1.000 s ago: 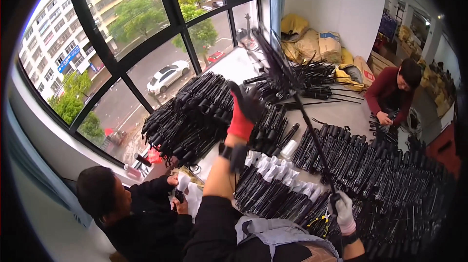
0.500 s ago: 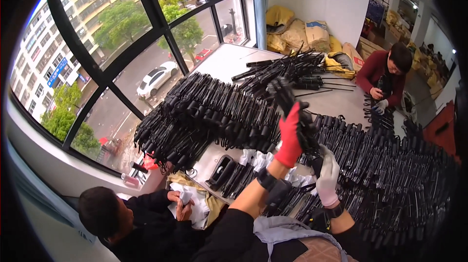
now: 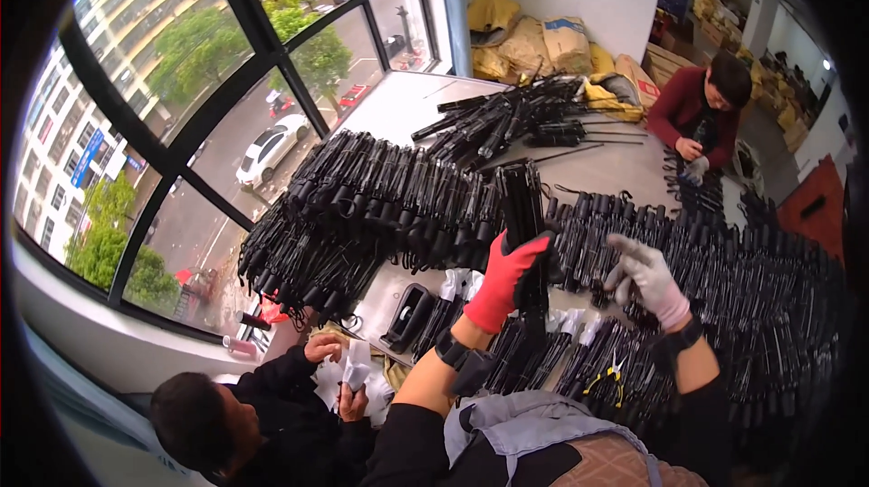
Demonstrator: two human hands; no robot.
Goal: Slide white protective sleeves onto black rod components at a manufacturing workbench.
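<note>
My left hand (image 3: 505,281), in a red and black glove, is closed around a folded black umbrella frame (image 3: 519,202). The frame stands almost upright above the table, its ribs at the top. To the right, my right hand (image 3: 654,281) wears a pale grey glove; its fingers are apart and hold nothing. Beneath it lies a long row of black folded umbrella frames (image 3: 742,297) with handles and wrist straps. Another thick pile of umbrella frames (image 3: 389,193) stretches to the left. Closer to me, more frames with white wrappings (image 3: 590,331) lie side by side.
Yellow-handled pliers (image 3: 615,378) rest on the near frames. A black oblong case (image 3: 407,317) sits left of them. One person (image 3: 204,415) at lower left handles a white piece; another person (image 3: 701,116) works across the table (image 3: 625,157). Sacks (image 3: 534,43) stand against the far wall.
My right hand has come away from the umbrella frame and moved right, fingers spreading. My left hand has moved a little left and lower, with the frame now more upright.
</note>
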